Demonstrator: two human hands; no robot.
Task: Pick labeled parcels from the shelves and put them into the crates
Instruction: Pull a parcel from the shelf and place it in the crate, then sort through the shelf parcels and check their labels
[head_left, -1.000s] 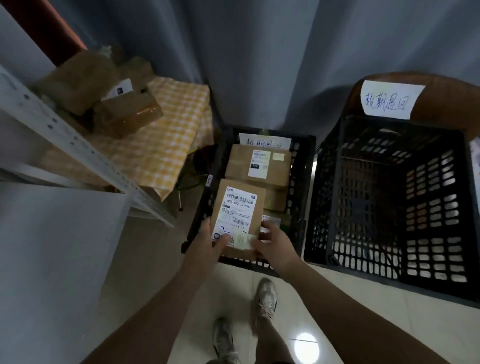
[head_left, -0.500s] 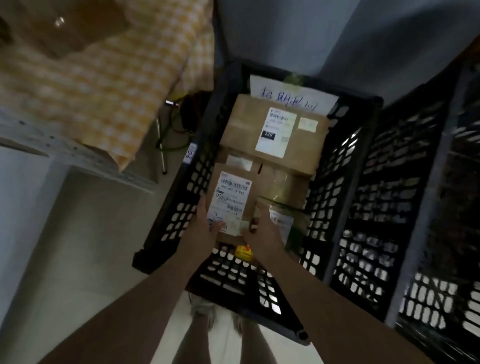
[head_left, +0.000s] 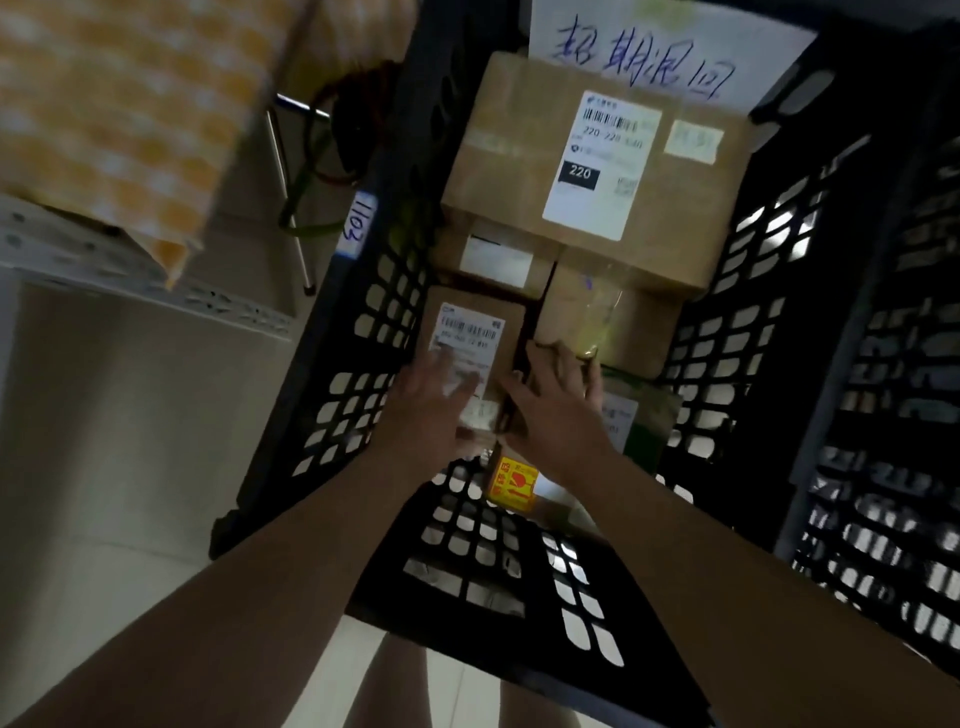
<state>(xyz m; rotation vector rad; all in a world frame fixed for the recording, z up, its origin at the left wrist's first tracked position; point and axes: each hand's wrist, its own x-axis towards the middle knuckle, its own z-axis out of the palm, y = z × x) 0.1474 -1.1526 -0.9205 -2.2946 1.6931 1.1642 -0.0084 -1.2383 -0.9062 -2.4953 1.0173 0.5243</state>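
A small brown parcel (head_left: 511, 327) with a white barcode label lies inside the black slatted crate (head_left: 363, 322), near its front left. My left hand (head_left: 431, 410) lies over the parcel's label with the fingers spread and blurred. Just to its right, my right hand (head_left: 556, 410) has straight fingers touching the parcel's right edge. Behind it sit a large brown box (head_left: 498, 156) with a "220" label, a smaller box (head_left: 493, 254) and another brown box (head_left: 639, 322). A handwritten paper sign (head_left: 649, 57) is on the crate's far wall.
A second black crate (head_left: 893, 364) stands on the right. A metal shelf (head_left: 130, 260) draped in orange checked cloth (head_left: 124, 104) is at upper left, with cables (head_left: 322, 156) below it. A yellow sticker (head_left: 511, 483) and a green packet (head_left: 644, 421) lie in the crate.
The parcel went from above the crate's rim down into the crate. Both hands loosened from gripping its near end to lying open on it. The camera leaned in closer.
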